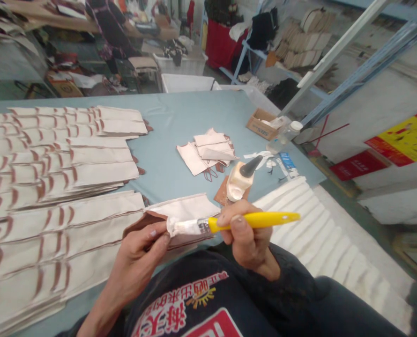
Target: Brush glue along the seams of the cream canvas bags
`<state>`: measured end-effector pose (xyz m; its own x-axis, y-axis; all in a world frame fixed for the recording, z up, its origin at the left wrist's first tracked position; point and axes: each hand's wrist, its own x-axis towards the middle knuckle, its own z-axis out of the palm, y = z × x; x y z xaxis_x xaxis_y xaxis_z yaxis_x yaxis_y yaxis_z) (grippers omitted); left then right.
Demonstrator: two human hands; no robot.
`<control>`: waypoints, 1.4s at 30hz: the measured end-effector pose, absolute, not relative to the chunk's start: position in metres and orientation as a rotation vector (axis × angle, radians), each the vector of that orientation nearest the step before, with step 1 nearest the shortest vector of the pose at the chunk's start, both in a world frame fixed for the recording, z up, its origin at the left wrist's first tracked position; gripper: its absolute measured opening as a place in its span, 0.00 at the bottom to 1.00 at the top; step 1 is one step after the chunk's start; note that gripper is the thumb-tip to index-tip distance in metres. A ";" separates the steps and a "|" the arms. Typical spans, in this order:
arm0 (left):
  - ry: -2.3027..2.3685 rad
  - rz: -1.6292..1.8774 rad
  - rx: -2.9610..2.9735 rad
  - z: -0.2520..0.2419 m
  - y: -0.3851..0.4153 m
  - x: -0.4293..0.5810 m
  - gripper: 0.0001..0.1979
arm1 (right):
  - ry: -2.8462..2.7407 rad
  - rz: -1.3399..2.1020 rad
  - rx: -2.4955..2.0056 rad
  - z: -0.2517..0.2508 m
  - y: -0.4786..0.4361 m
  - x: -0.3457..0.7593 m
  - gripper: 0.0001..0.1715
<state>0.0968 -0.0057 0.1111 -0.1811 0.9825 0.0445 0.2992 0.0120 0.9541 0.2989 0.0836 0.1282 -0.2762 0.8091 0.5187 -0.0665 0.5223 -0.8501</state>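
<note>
My right hand [247,236] is wrapped round the yellow handle of a paintbrush [261,219], whose whitened bristles point left. At the bristle tip, white paste touches the open edge of a cream fabric piece with a brown inside [187,208]. My left hand [141,248] pinches that edge between thumb and fingers, close to the bristles. Just beyond my right hand stands a cream bottle with a dark cone nozzle [242,180], on a brown patch [221,191].
Overlapping rows of cream pieces with brown edges [54,164] cover the table's left. A small pile of pieces [208,150] lies mid-table [166,112]. At right are a cardboard box [263,122], a clear jar [282,135] and stacked white strips [321,238]. A person [110,32] stands far back.
</note>
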 end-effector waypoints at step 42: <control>1.340 1.181 0.664 0.119 -0.004 0.097 0.19 | -1.430 1.079 -0.561 0.135 0.101 0.266 0.17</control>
